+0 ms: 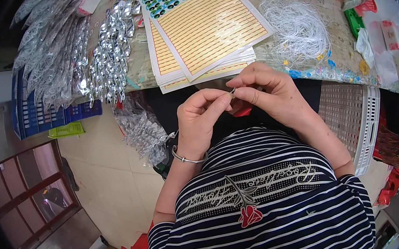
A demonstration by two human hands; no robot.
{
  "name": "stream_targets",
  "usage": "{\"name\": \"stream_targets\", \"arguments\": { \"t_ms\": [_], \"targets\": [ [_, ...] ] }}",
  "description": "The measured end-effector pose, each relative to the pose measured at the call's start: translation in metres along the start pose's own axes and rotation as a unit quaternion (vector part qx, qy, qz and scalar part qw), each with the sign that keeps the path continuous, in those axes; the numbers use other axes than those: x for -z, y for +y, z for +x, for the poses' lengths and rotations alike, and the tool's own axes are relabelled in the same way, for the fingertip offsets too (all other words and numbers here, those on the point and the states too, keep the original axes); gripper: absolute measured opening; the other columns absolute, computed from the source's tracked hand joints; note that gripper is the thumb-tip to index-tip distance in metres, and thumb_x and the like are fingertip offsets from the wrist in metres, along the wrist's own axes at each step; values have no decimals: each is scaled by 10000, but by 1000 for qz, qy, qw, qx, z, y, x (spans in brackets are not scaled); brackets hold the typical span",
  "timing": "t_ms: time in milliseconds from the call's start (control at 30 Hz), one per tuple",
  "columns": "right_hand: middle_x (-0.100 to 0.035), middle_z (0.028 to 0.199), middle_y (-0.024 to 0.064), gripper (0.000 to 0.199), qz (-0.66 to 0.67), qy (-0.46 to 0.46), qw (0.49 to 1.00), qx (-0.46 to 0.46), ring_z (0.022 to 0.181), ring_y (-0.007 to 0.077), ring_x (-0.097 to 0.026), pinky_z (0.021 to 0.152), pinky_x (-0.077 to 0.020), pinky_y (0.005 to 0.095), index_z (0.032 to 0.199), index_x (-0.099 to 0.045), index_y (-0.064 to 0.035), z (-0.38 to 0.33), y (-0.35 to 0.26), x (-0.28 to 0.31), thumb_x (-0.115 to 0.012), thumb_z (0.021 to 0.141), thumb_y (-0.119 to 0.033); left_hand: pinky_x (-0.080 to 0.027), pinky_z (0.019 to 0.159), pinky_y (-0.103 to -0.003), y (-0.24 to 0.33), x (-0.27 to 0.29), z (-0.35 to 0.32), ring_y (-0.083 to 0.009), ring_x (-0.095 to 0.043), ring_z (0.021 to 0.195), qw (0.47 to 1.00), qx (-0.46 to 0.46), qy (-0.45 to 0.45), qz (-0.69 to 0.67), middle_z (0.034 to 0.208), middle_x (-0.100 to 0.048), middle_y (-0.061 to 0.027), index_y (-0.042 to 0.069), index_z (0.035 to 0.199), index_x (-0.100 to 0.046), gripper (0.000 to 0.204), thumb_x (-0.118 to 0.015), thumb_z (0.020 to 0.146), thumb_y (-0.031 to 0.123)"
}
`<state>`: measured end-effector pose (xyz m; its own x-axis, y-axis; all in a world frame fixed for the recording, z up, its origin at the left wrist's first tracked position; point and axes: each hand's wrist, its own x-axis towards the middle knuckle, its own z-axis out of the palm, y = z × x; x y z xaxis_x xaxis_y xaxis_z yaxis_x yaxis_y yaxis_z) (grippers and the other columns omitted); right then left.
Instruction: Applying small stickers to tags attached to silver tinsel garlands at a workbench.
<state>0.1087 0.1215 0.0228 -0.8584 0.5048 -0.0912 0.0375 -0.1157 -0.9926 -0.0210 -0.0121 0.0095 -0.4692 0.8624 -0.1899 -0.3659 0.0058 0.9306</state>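
Close together at the table's near edge, my left hand (199,116) and my right hand (276,96) meet fingertip to fingertip. Both are closed in a pinch, thumb against forefinger, around a tiny thin piece too small to name. Something red (243,111) shows just below the fingers, partly hidden. Right beyond my hands lie stacked sticker sheets (209,35), yellow with red lines and with rows of green and black oval stickers along the far side. A tangled heap of white string (294,30) rests to their right.
Silver twisted strips (113,42) and clear-wrapped bundles (54,46) hang over the table's left edge, above a blue crate (37,117). A white plastic basket (348,120) stands by my right arm. A green object (353,23) and plastic bags (388,42) lie far right.
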Motion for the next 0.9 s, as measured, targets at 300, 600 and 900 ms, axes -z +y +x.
{"name": "stream_targets", "arguments": {
  "t_ms": [300,600,900],
  "targets": [
    [-578,871,65,43,-261,23,948,182,784,144,-576,705,-463,271,856,-627,-7,3,-5,9,-627,865,-49,-490,707,-210,7,0,0,-87,-605,741,995,37,17,91,835,-669,-56,-28,948,-673,123,-664,855,53],
    [-594,908,43,162,82,-11,995,-55,780,96,-533,694,-426,254,895,-514,-22,-6,-12,13,-498,970,-164,-487,719,-197,-2,6,-2,-73,-605,764,997,-2,35,63,829,-658,-40,-26,939,-664,101,-657,858,33],
    [-636,885,48,66,-279,-14,927,249,809,199,-570,743,-448,270,894,-568,-55,1,-4,-3,-588,894,-118,-485,728,-195,-4,2,-1,-69,-597,782,997,-32,16,64,843,-656,-31,-22,940,-661,87,-636,869,20]
  ]
}}
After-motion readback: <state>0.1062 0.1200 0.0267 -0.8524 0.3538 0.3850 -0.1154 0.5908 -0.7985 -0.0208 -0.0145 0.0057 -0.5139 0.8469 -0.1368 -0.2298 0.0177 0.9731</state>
